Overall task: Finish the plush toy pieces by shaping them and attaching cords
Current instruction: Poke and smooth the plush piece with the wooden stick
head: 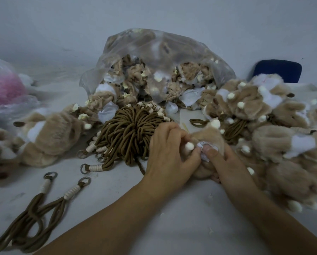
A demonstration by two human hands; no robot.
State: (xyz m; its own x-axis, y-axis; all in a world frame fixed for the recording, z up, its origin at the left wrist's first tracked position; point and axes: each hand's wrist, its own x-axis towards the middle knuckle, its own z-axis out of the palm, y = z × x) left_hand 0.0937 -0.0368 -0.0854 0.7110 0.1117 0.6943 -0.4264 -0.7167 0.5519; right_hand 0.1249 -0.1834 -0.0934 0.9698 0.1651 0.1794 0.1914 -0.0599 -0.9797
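A tan plush toy piece with a white inner lining and cream pom-poms sits between both hands at the centre of the white table. My left hand grips its left side, fingers curled beside a cream pom-pom. My right hand holds it from the right and below, with the thumb pressing on the white lining. A thick bundle of brown cords with white-wrapped ends and metal rings lies just left of my left hand. Two loose brown cords lie at the lower left.
A clear plastic bag of unfinished plush pieces lies open behind the cords. Plush pieces are heaped at the right and the left. A bag with pink stuff is far left; a blue chair back shows at the far right.
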